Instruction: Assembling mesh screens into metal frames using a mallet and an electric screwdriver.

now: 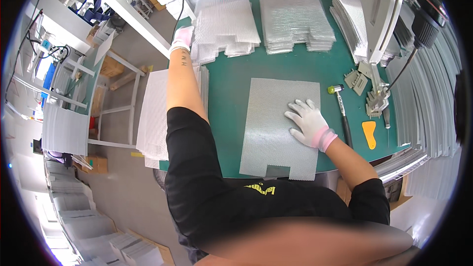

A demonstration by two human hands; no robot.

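Observation:
A grey perforated mesh sheet point(268, 118) with a notch in its near edge lies on the green tabletop in front of me. My right hand point(309, 122), in a white glove with a pink cuff, rests flat on its right half with the fingers spread. My left arm stretches far forward. My left hand point(183, 38), in a pink and white glove, is at the left edge of a stack of similar mesh sheets point(224, 27); its fingers are too unclear to read. Right of that stack is a second, shinier stack of notched sheets point(295, 19).
On the right lie a hammer point(343, 111) with a green-yellow head, a yellow scraper point(368, 134) and grey plastic pieces point(355, 81). A metal machine arm point(387, 24) stands there. More sheets point(152, 113) are stacked at the table's left. A white frame post point(133, 15) slants beside my left hand.

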